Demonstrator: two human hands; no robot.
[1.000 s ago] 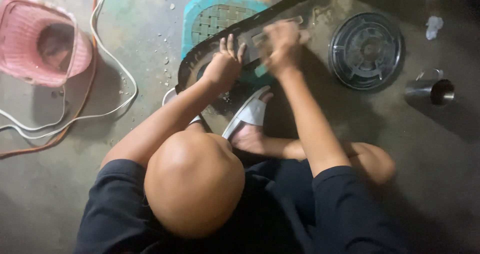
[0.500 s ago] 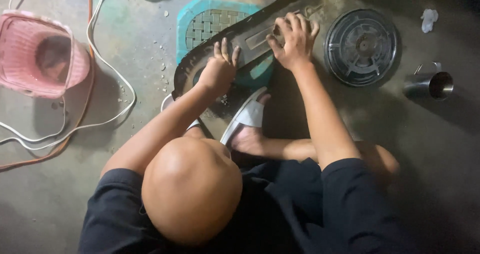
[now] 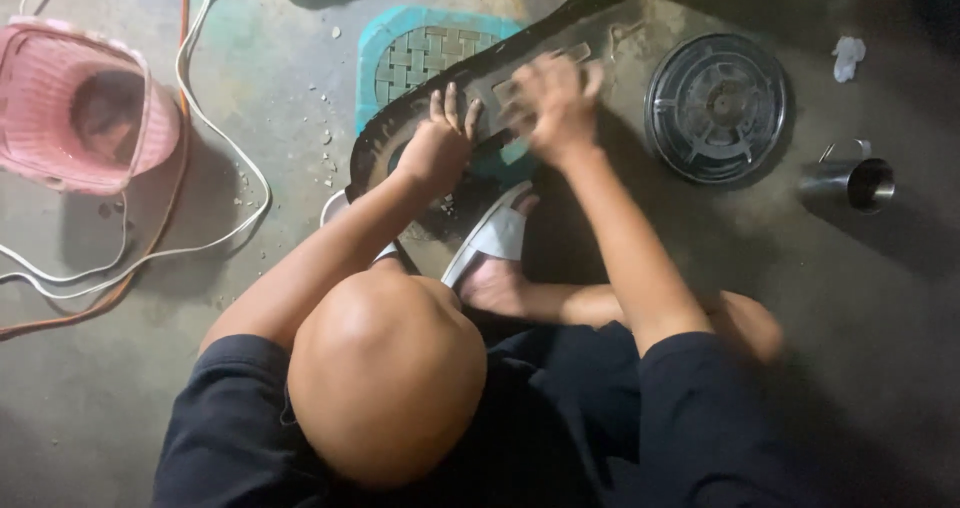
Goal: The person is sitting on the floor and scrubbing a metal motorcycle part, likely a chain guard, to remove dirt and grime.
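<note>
Bare grey concrete floor [image 3: 860,298], dim and stained, with a person squatting over a long dark curved cover.

The dark cover [image 3: 470,103] is a narrow, grimy, shoe-sole-shaped shell lying slantwise on the floor over a teal plastic mat [image 3: 420,53] with a woven lattice middle. The left hand [image 3: 438,146] lies flat on its lower end, fingers spread, gripping nothing. The right hand [image 3: 555,103] is blurred on the middle of the cover; whether its grip is closed I cannot tell. Half a second ago that hand lay spread farther up the cover. A round ribbed metal disc [image 3: 716,106] lies just right of it, a steel cup [image 3: 858,180] beyond; a pink basket [image 3: 75,108] and white and orange cables [image 3: 200,98] sit toward the floor's left edge. The person's head hides the near floor.
</note>
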